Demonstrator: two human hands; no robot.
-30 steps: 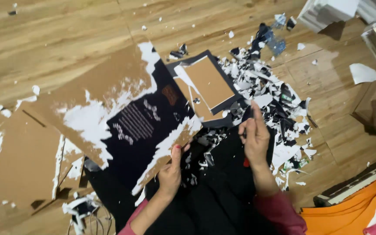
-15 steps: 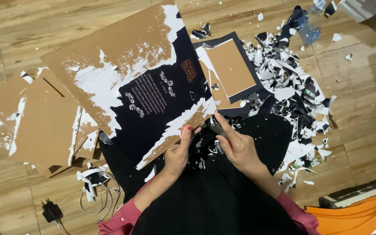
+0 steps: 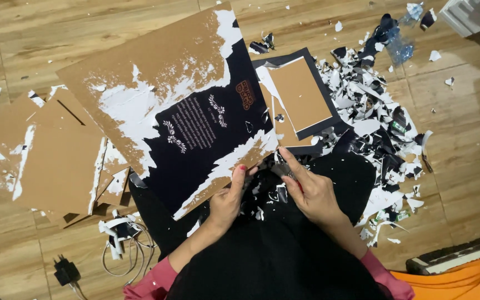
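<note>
Large cardboard sheet lies flat, partly on the wooden floor, with its near corner over the person's black-clothed lap. Left hand grips the sheet's lower edge: thumb on top, fingers curled under, clamped on the board just beside the torn strip. Right hand sits just right of that corner, index finger extended toward the board's tip, other fingers drawn together around a small dark scrap; whether they pinch it firmly, I cannot tell. The two hands are near each other, almost touching at the sheet's corner.

Sheet appearance: brown cardboard, skewed diagonally. Upper portion bare brown with ragged white paper residue. Centre carries the remaining dark navy printed layer with pale lettering and small ornaments. A jagged white-and-brown band runs along the lower right edge where the dark layer is peeled off.

Surroundings: a smaller dark-framed board lies just right of the sheet. A heap of torn black-and-white paper shreds spreads right of that. Stripped brown cardboard pieces lie to the left. White cable and black charger near the left knee.
</note>
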